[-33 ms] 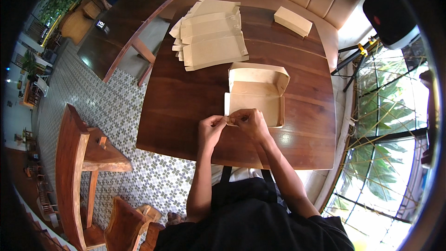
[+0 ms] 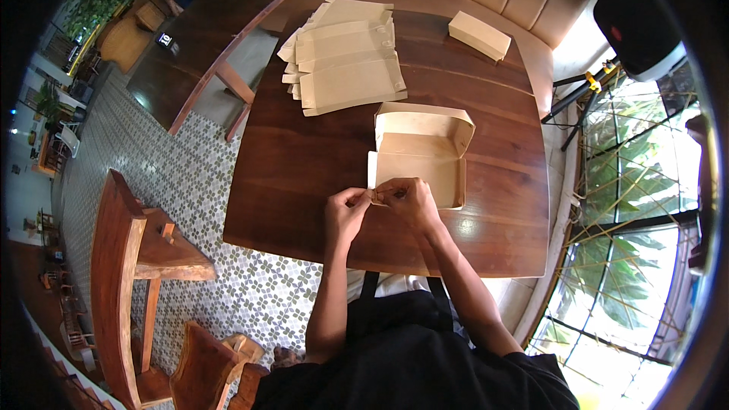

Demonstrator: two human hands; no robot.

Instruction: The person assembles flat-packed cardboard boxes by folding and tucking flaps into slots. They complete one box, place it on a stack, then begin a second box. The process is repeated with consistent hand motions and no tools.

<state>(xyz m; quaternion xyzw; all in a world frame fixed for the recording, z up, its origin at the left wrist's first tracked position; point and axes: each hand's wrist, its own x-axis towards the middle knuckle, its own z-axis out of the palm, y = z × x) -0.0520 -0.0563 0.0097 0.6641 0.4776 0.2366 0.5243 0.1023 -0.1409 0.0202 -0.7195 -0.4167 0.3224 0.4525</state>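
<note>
Near-left corner flap of the half-formed cardboard box is pinched between the fingers of the left hand and right hand. Far wall is already folded up beyond the fingertips; near side looks unfinished. One closed box and a stack of flat blanks are seen well beyond, so most appears left.

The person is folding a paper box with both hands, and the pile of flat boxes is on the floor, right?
Not quite. The pile of flat boxes lies on the table, at its far side, not on the floor; the head view shows it. The rest holds: the left hand and the right hand both pinch the near edge of the half-folded paper box.
</note>
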